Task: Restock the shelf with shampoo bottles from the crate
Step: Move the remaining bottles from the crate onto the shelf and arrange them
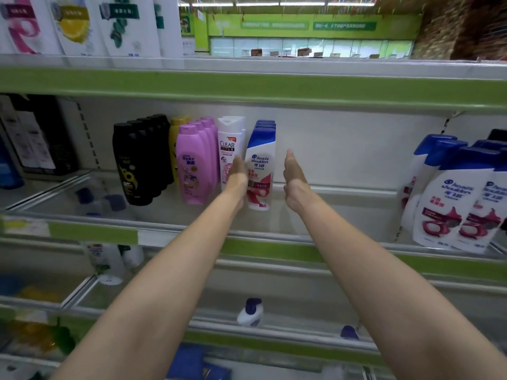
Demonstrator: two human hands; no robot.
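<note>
- On the middle shelf (343, 196), the front head & shoulders bottle (259, 171) stands upright at the head of its row, just right of the CLEAR bottle (230, 144).
- Left hand (237, 174) lies flat against that bottle's left side, fingers straight and together. Right hand (295, 174) hovers just right of it, fingers straight, not touching, holding nothing.
- Looks like smooth rigid plastic, probably a bit slick and moderately heavy if full. It's tall and narrow, so tippy.
- I'd squeeze the broad waist from both sides, not the blue cap.
- Can't see the crate.
</note>
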